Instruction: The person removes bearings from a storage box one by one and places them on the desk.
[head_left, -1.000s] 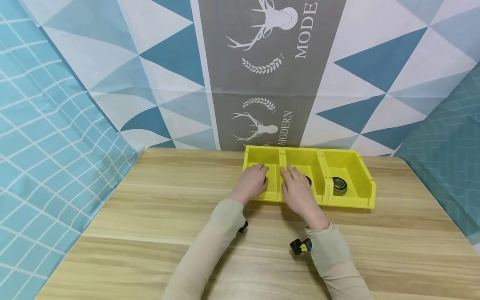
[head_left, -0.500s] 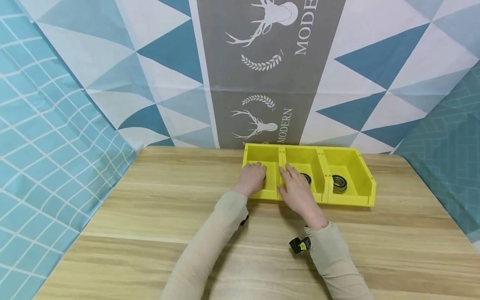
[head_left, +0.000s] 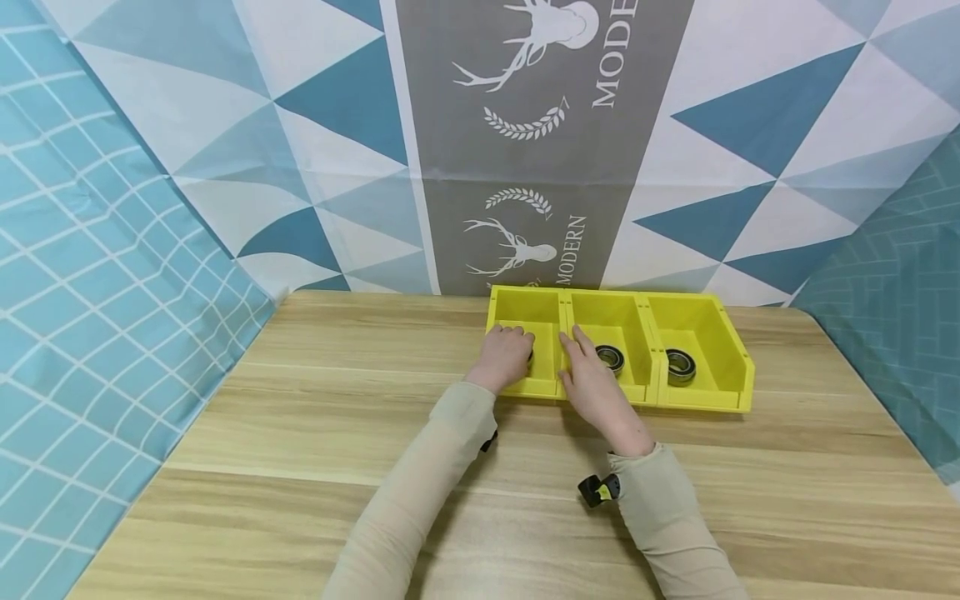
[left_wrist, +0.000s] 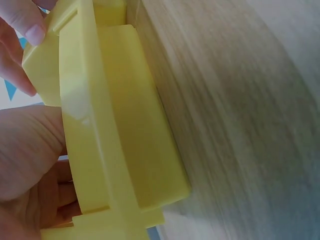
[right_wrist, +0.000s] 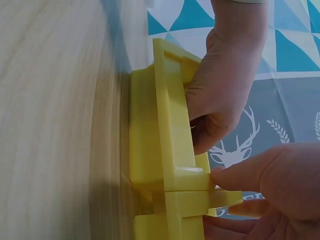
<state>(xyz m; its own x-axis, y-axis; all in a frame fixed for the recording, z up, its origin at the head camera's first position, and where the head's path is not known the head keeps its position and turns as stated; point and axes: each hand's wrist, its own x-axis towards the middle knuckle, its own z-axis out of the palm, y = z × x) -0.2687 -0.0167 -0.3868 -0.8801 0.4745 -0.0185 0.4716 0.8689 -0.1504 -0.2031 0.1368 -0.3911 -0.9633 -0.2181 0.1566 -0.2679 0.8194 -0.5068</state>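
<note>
Three joined yellow bins (head_left: pixel 699 402) stand on the table. My left hand (head_left: pixel 504 357) reaches into the left bin with bent fingers and holds a dark ring-shaped part (head_left: pixel 530 358), apparently a bearing, mostly hidden behind the fingers. My right hand (head_left: pixel 596 387) lies over the divider between the left and middle bins; in the right wrist view its thumb (right_wrist: pixel 240 176) and fingers pinch that wall. One bearing (head_left: pixel 611 359) lies in the middle bin beside the right hand. Another bearing (head_left: pixel 680 367) rests in the right bin.
The wooden table (head_left: pixel 285 450) stretches in front and to both sides of the bins. A patterned cloth wall (head_left: pixel 517 150) rises right behind them. Small black cameras (head_left: pixel 598 491) sit at the wrists, close above the tabletop.
The left hand's fingers have bent further down into the left bin. My right hand has shifted slightly left, uncovering more of the middle bearing. The bins stay in place.
</note>
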